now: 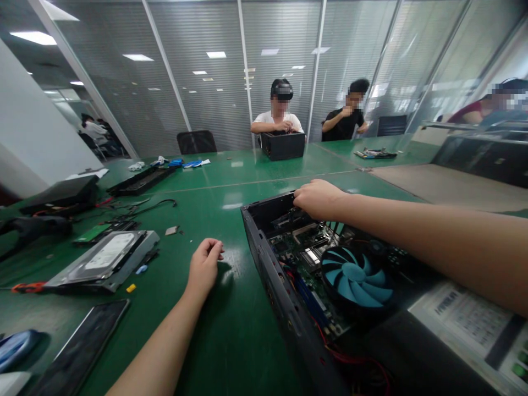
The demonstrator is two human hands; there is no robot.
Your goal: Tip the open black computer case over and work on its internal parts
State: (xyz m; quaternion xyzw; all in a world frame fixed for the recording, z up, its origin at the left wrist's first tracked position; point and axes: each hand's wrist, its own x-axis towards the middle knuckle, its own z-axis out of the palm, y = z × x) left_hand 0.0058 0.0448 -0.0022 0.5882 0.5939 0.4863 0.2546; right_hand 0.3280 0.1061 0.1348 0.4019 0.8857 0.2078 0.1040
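An opened black computer case (264,258) lies on its side to my right, its inside facing up. Within it I see a motherboard (303,250), a cooling fan (357,278) with light-blue blades and a labelled power supply (466,319). My right hand (319,199) reaches across to the far end of the case, its fingers curled down over the inner edge; their tips are hidden. My left hand (205,261) hovers at or just above the table left of the case, thumb and fingers pressed together. Whatever it may pinch is too small to make out.
Left on the green table (231,330) are a hard drive (111,250) in a metal bracket, an orange-handled screwdriver (28,287), a black panel (82,349), cables and a black tray (142,180). Across the table, a person (278,118) handles another case (284,146); other people sit further right.
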